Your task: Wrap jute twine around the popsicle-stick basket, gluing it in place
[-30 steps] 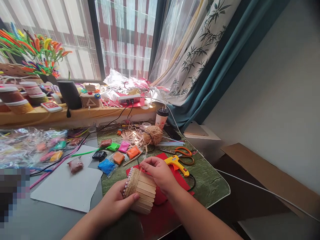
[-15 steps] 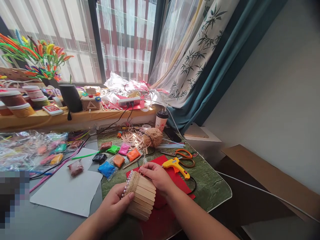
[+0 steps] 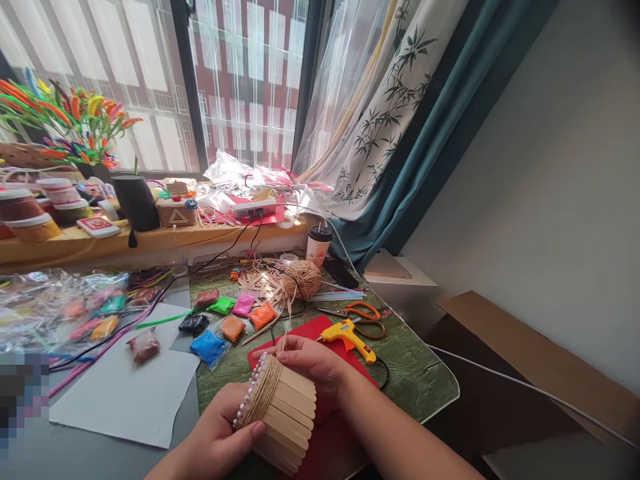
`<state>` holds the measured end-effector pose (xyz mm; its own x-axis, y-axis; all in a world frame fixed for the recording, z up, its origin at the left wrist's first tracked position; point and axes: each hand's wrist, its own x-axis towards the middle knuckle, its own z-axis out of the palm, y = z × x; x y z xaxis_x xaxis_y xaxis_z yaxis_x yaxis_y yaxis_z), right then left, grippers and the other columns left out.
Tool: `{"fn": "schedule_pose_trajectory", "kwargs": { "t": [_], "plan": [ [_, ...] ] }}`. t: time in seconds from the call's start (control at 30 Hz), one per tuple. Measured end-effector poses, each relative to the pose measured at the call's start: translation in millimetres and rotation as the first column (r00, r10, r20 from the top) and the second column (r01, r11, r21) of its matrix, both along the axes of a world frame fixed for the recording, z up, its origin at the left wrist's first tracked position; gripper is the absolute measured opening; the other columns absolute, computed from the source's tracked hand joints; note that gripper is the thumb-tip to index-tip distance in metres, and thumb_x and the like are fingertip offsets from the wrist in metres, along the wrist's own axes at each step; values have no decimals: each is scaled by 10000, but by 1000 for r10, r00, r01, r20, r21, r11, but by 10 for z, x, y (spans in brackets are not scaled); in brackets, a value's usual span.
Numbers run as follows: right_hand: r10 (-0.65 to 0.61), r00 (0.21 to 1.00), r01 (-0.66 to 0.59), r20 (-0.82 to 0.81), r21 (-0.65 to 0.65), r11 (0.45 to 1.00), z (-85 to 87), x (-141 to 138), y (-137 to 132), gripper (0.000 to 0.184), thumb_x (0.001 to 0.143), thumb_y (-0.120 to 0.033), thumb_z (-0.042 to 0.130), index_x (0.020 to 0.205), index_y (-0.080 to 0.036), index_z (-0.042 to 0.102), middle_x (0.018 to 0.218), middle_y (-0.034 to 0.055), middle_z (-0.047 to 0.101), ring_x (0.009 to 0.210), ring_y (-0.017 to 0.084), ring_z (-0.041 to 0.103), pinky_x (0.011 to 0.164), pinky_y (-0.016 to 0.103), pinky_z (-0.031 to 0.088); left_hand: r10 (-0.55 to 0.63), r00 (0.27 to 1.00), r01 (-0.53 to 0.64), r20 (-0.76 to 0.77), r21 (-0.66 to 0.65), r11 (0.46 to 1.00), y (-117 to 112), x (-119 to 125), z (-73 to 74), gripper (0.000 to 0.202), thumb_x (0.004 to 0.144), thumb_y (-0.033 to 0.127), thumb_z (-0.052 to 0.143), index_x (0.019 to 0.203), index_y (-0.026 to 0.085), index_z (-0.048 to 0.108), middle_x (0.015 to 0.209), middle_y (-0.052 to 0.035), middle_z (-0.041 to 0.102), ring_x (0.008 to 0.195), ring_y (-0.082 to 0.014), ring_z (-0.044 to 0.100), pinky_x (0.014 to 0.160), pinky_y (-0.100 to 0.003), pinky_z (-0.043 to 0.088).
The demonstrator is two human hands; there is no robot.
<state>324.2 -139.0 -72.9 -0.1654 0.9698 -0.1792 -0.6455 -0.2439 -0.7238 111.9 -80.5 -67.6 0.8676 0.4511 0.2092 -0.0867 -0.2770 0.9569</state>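
Observation:
My left hand (image 3: 227, 423) grips a cup-shaped holder made of wooden craft sticks (image 3: 291, 413), its thumb pressed on the sticks. The holder lies tilted, with white pearl beads (image 3: 249, 387) along one rim. Several turns of jute twine (image 3: 265, 395) wrap around it near the beads. At the holder's upper edge, my right hand (image 3: 313, 360) pinches the twine strand, which runs up to a twine ball (image 3: 301, 279). Some right fingers are hidden behind the holder. Under the hands lies a red sheet (image 3: 320, 330).
A yellow glue gun (image 3: 349, 339) rests right of my hands, with orange-handled scissors (image 3: 363, 313) behind it. Several coloured clay packets (image 3: 209, 347) lie to the left, near white paper (image 3: 120, 400). A lidded paper cup (image 3: 319, 247) stands behind the twine ball.
The holder has come slightly nearer and turned, showing more of the beaded rim. My right hand keeps its pinch on the twine. The whole view has shifted a little.

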Motion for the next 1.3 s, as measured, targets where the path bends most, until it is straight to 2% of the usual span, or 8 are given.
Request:
{"fn": "schedule_pose_trajectory", "kwargs": {
  "t": [0.13, 0.2, 0.33, 0.47, 0.67, 0.83, 1.0, 1.3],
  "plan": [
    [3, 1000, -1, -27, 99, 995, -59, -33, 0, 316, 714, -313, 907, 777, -156, 640, 1359, 137, 668, 1139, 259, 679, 1001, 424, 469, 151, 988, -156, -40, -248, 956, 25, -83, -226, 364, 720, 546, 819, 700, 184, 787, 732, -79, 734, 744, -274, 638, 716, -318, 512],
    [-25, 999, 29, -30, 110, 994, -122, -68, 21, 335, 709, -333, 911, 763, -162, 628, 1297, 126, 703, 1103, 249, 691, 970, 401, 481, 249, 967, -248, -56, -432, 867, 19, -102, -312, 395, 629, 535, 878, 757, 168, 810, 766, -79, 756, 752, -281, 661, 687, -318, 520],
    [-166, 986, 168, -30, 45, 985, -276, -152, 87, 383, 659, -362, 941, 778, -165, 635, 1000, 66, 775, 839, 179, 718, 795, 302, 496, 238, 966, -229, -101, -761, 607, -7, -73, -274, 446, 556, 461, 927, 856, 156, 803, 742, -84, 792, 785, -345, 735, 677, -369, 554],
    [-268, 963, 269, -37, 26, 963, -340, -210, 109, 393, 653, -386, 942, 791, -171, 643, 928, 44, 768, 772, 162, 706, 747, 280, 488, 241, 966, -211, -94, -824, 525, 18, -33, -192, 421, 529, 422, 944, 829, 166, 798, 754, -90, 817, 847, -375, 760, 687, -376, 562],
    [-250, 968, 250, -10, 17, 968, -287, -214, 26, 390, 666, -399, 935, 816, -161, 666, 937, 49, 750, 796, 159, 691, 776, 288, 484, 231, 965, -235, -124, -798, 555, 43, -66, -318, 443, 593, 455, 900, 898, 147, 812, 814, -118, 830, 836, -381, 759, 714, -393, 548],
    [-257, 963, 255, 77, 39, 966, -84, -158, -61, 405, 668, -438, 925, 833, -162, 679, 913, 37, 716, 779, 148, 654, 755, 280, 475, 271, 951, -300, -149, -659, 690, 111, -89, -398, 492, 579, 503, 907, 938, 177, 822, 932, -100, 831, 1011, -409, 714, 834, -423, 538],
    [-226, 934, 178, 278, 188, 966, 211, 15, -69, 392, 686, -457, 907, 783, -162, 668, 931, 30, 679, 798, 135, 603, 754, 264, 455, 190, 978, -201, -81, -588, 783, 183, -18, -325, 684, 541, 552, 922, 1133, 236, 791, 1230, -110, 774, 1250, -457, 593, 1014, -481, 484],
    [-152, 670, -163, 727, 343, 925, 418, 11, -42, 233, 826, -381, 780, 803, -177, 669, 909, 36, 667, 886, 188, 614, 827, 327, 474, 51, 992, -106, -117, -536, 837, 94, 46, -246, 558, 714, 549, 857, 1156, 220, 771, 1124, -114, 795, 1130, -386, 671, 960, -444, 520]
  ]
}}
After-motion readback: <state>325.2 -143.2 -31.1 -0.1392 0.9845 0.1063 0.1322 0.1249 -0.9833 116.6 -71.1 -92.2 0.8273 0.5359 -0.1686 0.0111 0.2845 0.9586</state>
